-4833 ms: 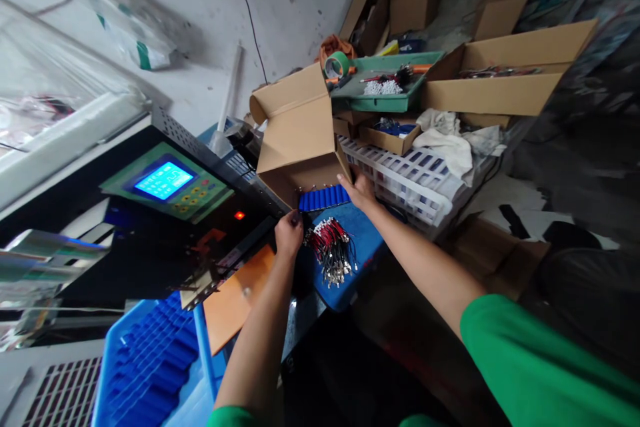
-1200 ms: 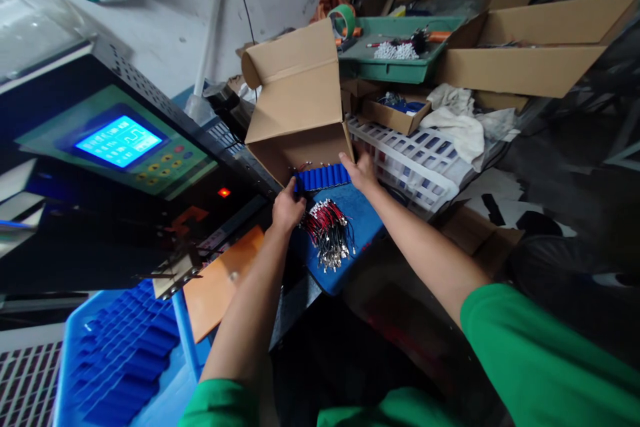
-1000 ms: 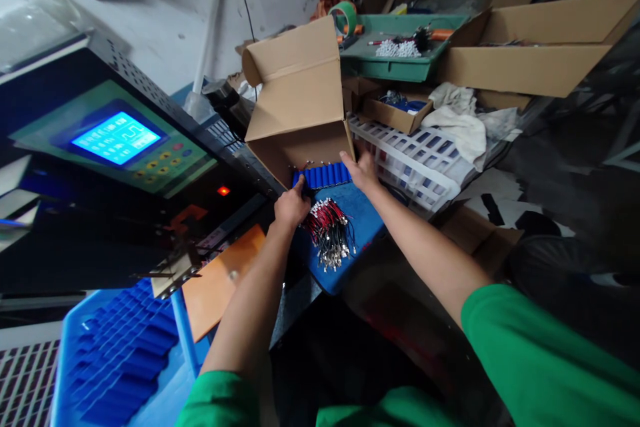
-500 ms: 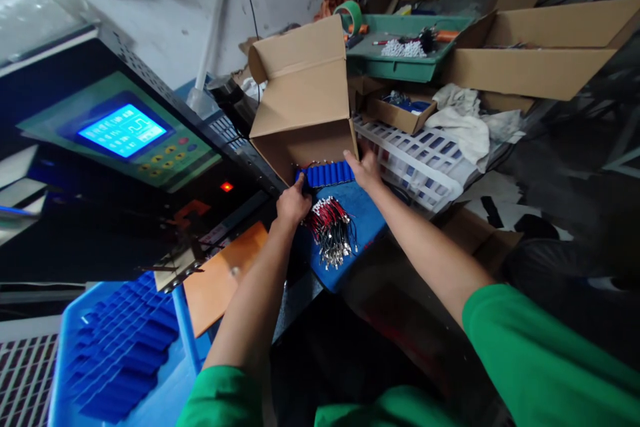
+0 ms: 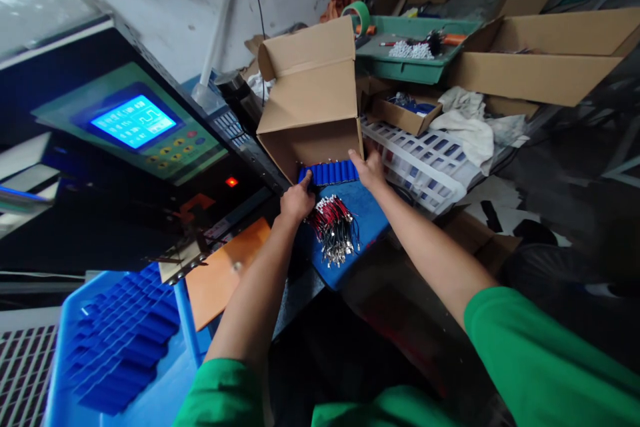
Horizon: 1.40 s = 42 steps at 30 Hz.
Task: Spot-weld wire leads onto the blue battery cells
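Blue cylindrical cells (image 5: 333,173) could be spilled if the carton (image 5: 323,141) is tipped! Its side is clamped by the right hand (image 5: 371,170); finger closure on the left hand (image 5: 297,201) can't be told.

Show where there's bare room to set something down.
A patch of blue surface lies bare between the wires and the right hand. The orange board by the left arm looks bare, save its knob, but may slope. Crowded: the mouth of the box, where the left hand touches blue cells, and the basket, topped by carton and cloth.
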Available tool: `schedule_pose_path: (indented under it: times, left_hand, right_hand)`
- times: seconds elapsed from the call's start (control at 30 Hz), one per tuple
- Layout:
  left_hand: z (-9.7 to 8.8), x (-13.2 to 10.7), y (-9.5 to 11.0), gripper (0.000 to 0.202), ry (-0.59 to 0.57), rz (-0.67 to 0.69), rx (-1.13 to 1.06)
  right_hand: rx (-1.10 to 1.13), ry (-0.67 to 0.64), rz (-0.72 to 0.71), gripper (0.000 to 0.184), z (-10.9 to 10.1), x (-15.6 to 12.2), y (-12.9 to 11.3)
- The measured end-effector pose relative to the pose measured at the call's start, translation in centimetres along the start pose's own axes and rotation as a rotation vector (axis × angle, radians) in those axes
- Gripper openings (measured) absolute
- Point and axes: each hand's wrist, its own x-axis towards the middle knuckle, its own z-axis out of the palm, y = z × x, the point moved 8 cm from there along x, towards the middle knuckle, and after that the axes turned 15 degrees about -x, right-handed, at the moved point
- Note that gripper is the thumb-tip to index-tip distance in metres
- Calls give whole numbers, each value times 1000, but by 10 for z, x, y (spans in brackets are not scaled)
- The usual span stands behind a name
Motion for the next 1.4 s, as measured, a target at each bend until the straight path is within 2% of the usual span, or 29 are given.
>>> schedule_pose_path:
  times: [0.13, 0.37, 0.5, 0.57, 0.63, 0.7, 0.77, 0.87, 0.97, 1.03, 1.1, 1.2, 1.27, 1.33, 1.4]
  left_hand:
    - [-3, 2, -8, 72, 38, -27, -41]
    - [0, 1, -1, 72, 7, -23, 29]
    - [-1, 0, -2, 73, 21, -26, -11]
    - [-6, -1, -5, 68, 65, -20, -83]
    - [-16, -3, -7, 58, 164, 15, -165]
    - [-27, -7, -5, 53, 280, 101, -223]
    - [-31, -11, 2, 52, 327, 230, -242]
    - [-15, -15, 22, 50, 189, 439, -196]
    - [1, -14, 33, 50, 70, 482, -143]
    - [-3, -13, 33, 49, 85, 432, -195]
    - [-20, -16, 30, 46, 141, 391, -313]
    - [-65, -43, 13, 43, 323, 349, -562]
    - [-93, -81, -9, 43, 465, 319, -738]
    - [-106, -133, -36, 40, 622, 269, -830]
    - [-97, -189, -58, 33, 702, 258, -823]
  right_hand:
    - [9, -3, -4, 54, 0, 1, 0]
    - [3, -22, 5, 53, 2, 1, 2]
    - [5, -14, 11, 53, 1, 0, 0]
    - [1, -15, 17, 53, 0, 0, -3]
    - [-8, -19, 26, 53, -1, 0, -5]
    - [-14, -19, 35, 54, -1, 0, -6]
    - [-8, -17, 41, 54, -1, 0, -6]
    - [1, -18, 45, 54, -1, 0, -7]
    - [-7, -7, 43, 52, -2, -1, -8]
    - [-13, 3, 35, 51, -3, -1, -8]
    - [-21, 4, 27, 51, -2, -2, -8]
    - [-44, -9, 17, 52, 1, -2, -6]
    - [-66, -14, 6, 54, 3, -3, -5]
    - [-95, -15, -2, 55, 4, -3, -5]
    - [-135, -15, -7, 55, 4, -3, -6]
